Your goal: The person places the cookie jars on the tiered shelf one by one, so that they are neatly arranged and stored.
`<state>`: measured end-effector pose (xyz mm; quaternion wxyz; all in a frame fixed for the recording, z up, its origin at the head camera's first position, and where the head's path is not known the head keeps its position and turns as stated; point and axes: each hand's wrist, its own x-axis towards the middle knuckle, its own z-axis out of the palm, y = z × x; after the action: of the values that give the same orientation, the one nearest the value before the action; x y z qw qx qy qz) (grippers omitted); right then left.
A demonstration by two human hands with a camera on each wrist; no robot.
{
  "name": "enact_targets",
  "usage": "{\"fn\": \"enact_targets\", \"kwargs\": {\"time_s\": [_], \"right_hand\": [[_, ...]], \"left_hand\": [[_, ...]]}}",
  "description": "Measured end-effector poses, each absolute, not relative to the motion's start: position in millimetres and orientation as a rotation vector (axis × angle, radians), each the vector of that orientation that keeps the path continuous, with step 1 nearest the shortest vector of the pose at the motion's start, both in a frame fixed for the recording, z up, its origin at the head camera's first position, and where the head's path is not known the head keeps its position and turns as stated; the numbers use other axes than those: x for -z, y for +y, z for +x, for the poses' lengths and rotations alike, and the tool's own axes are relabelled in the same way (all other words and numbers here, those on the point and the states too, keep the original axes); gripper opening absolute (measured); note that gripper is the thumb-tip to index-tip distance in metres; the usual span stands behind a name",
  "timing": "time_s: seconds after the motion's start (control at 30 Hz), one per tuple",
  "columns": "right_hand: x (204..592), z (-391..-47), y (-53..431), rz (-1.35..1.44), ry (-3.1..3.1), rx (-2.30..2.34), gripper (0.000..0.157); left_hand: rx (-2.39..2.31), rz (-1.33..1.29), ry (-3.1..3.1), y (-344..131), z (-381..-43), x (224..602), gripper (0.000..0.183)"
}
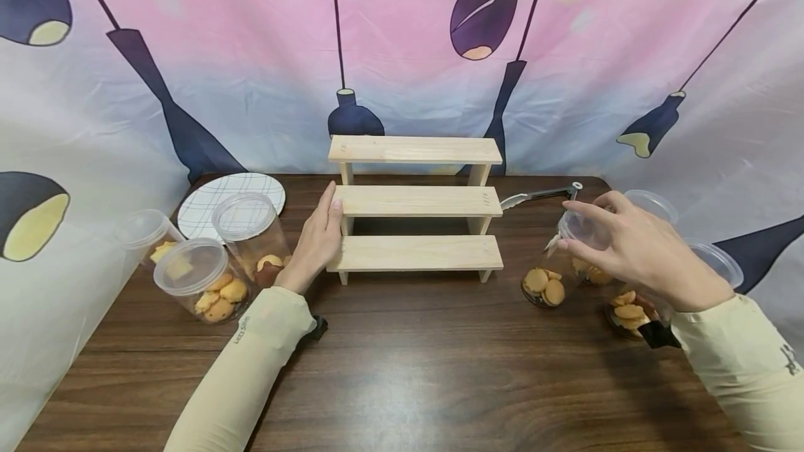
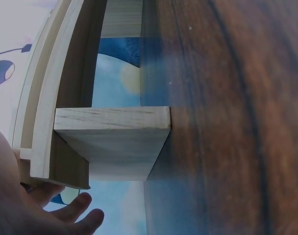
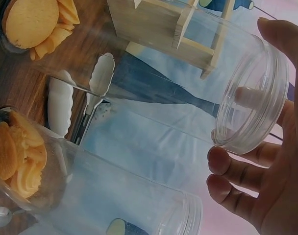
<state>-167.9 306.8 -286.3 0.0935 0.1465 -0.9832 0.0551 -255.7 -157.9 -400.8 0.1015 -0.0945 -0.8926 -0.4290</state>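
Note:
A three-tier wooden stand (image 1: 414,254) is on the brown table. My left hand (image 1: 317,243) rests against its left end; in the left wrist view the fingers (image 2: 73,208) lie loosely bent beside the board end. On the right, a clear cookie jar (image 1: 543,288) holds round biscuits at its bottom. My right hand (image 1: 634,246) spans that jar's lid from above, thumb on one side and fingers on the other. The right wrist view shows the clear lid (image 3: 264,107) between thumb and fingers. Whether the jar's base touches the table is hard to tell.
Two more lidded jars (image 1: 628,312) stand beside and behind my right hand. Metal tongs (image 1: 543,194) lie behind the gripped jar. At left, several cookie jars (image 1: 191,270) stand by a white checked plate (image 1: 207,194). Patterned cloth (image 1: 414,40) hangs behind the table.

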Motion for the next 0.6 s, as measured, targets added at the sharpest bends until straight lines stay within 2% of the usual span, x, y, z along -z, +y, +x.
{"fn": "enact_targets", "kwargs": {"time_s": [0.43, 0.6], "right_hand": [[285.9, -168.1, 305.5, 0.433, -2.921, -0.160, 0.068], [280.2, -170.5, 303.1, 0.475, -2.896, -0.168, 0.063]], "left_hand": [[1.273, -0.286, -2.640, -158.1, -255.5, 401.1, 0.060], [1.266, -0.288, -2.631, -158.2, -256.0, 401.1, 0.061]]}}
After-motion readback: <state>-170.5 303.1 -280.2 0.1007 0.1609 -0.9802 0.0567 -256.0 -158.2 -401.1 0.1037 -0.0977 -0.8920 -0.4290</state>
